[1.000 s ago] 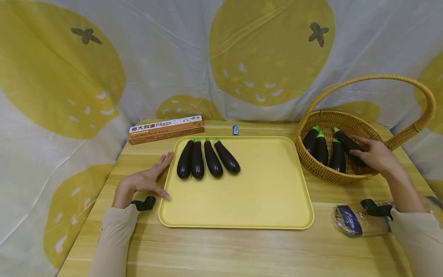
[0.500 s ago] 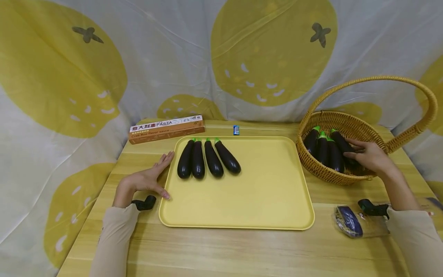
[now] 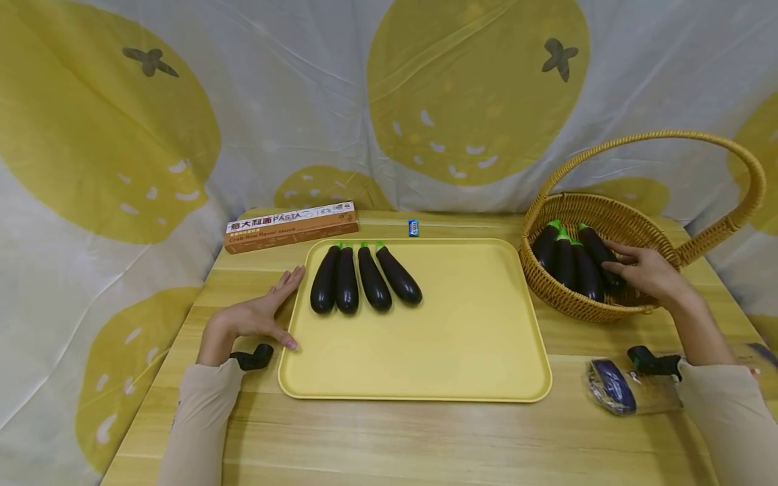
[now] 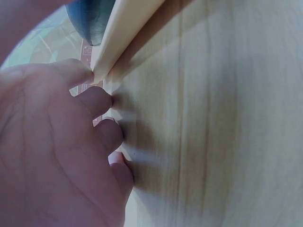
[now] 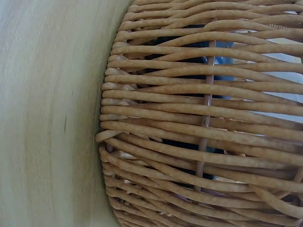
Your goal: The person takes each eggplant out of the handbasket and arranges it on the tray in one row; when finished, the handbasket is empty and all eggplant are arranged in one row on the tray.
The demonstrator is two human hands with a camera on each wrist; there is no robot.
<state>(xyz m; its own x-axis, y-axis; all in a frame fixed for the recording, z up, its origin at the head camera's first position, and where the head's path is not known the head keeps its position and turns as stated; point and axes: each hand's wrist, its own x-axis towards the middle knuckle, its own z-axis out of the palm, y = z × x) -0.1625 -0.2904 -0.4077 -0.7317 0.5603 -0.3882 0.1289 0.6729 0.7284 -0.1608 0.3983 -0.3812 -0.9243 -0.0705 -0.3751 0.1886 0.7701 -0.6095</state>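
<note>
Perhaps the glossy eggplant (image 3: 596, 248) could slip, if loosely held.
Right hand (image 3: 652, 273) touches it, grip unclear; left hand (image 3: 255, 317) lies spread against the tray (image 3: 462, 337).

The head view looks forward and down from the near side of the desk (image 3: 389, 439). The left wrist view peers closely past the left hand (image 3: 256, 317) along the tray (image 3: 462, 344)'s left edge; the right wrist's faces the wicker basket (image 3: 568, 307) close up. The head view covers both.
</note>
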